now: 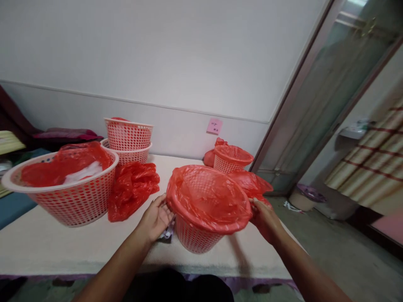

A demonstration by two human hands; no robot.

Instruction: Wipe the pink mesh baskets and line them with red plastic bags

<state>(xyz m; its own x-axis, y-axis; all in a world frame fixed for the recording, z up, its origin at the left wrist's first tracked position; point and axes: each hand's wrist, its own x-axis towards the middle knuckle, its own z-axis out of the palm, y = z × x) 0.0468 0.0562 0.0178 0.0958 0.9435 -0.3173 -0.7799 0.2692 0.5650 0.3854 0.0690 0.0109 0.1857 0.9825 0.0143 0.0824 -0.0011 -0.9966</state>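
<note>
- The left hand [158, 219] and left forearm [121, 262] were bare.
- The right hand [263, 218] and right forearm [304, 262] were bare.
- Black clothing [210, 290] covered the rounded legs.

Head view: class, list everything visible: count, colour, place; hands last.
centre basket: 1, red-lined, table front
large basket: 1, white, table left
stacked baskets: 2, white, table rear
back basket: 1, red-topped, rear right
loose bags: 2, red, beside centre basket
bunched bag: 1, red, beside back basket
note: 1, pink, wall
bin: 1, beige, right floor
curtain: 1, cream, far right
glass panel: 1, greenish, right
table: 1, white, foreground
left hand, right hand: 2, bare, centre basket rim
</note>
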